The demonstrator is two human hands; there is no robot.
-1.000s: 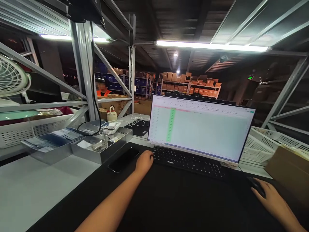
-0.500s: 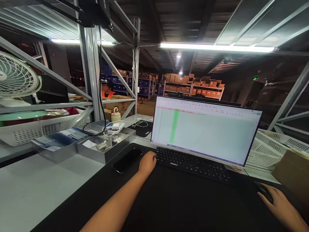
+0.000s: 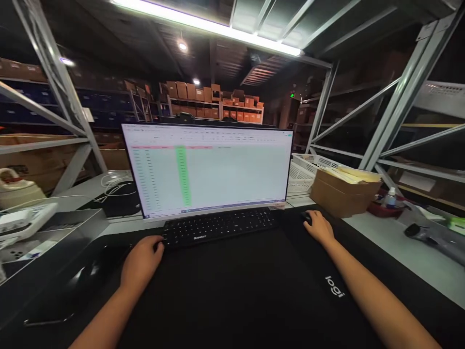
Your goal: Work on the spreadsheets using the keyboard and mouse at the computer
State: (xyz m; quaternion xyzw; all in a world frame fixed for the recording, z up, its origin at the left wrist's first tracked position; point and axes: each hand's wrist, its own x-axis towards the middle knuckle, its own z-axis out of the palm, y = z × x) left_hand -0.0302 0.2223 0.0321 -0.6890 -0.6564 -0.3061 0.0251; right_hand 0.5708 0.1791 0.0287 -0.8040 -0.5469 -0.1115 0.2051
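Note:
My left hand (image 3: 142,259) rests at the left end of a black keyboard (image 3: 221,224), fingers loosely bent over the edge keys and thumb apart. My right hand (image 3: 320,227) lies over a dark computer mouse (image 3: 306,217), which its fingers partly cover. Behind the keyboard stands a wide monitor (image 3: 236,174) showing a spreadsheet with one green column and a reddish header row. Under both hands spreads a black desk mat (image 3: 232,295) with "logi" printed on its right side. To the left of my left hand lies a dark phone (image 3: 72,286) with a glossy face.
A grey metal tray (image 3: 85,230) with a white power strip (image 3: 32,220) sits at left. On the right are a cardboard box (image 3: 334,194), white baskets (image 3: 301,174) and a grey handheld device (image 3: 432,240). Metal shelf posts (image 3: 394,97) frame the desk; stacked boxes stand behind.
My view has swung to the right, so the fan and the person at the back left are out of sight. Left hand stays at the keyboard, right hand on the mouse.

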